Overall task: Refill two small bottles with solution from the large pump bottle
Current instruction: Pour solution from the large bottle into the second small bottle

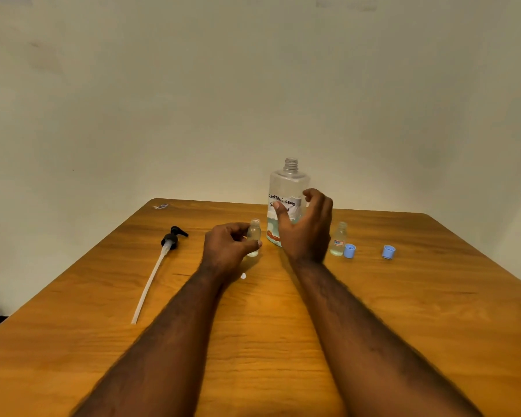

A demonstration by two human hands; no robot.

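Plastic, clear and square-shouldered, forms the uncapped large bottle (288,185) standing mid-table. My right hand (306,230) curves beside it, thumb and fingers spread apart; I cannot tell if they touch it. My left hand (227,246) pinches a small clear bottle (254,233) upright just left of it. Grained wooden table (433,296), plain pale wall (253,85).

One large bottle (288,188), two small bottles (254,231) (339,240), two blue caps (349,251) (388,252), one pump (171,238) with its tube, two hands (227,246) (309,228), one wooden table (433,296).
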